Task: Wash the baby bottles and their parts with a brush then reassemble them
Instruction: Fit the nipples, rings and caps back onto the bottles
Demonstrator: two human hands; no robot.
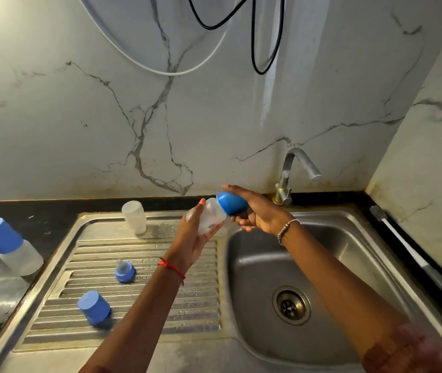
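Far left on the counter: capped bottle (10, 246). On the drainboard (187, 305): loose cap (94, 307), nipple ring (125, 271), and bare bottle (134, 217) standing at the back edge. Left hand (195, 238) grips held bottle (209, 215) round its clear body, over the drainboard-basin edge. Right hand (257, 211) wraps the blue cap (230, 202) on its end. View is blurred, so can't tell if the cap is seated. Tap (292, 173) behind, brush (403, 243) far right.

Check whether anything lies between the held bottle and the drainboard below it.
Nothing visible does. The left hand grips the clear bottle, the right hand its blue cap, over the drainboard; the upturned bottle, nipple ring and loose cap sit further left.
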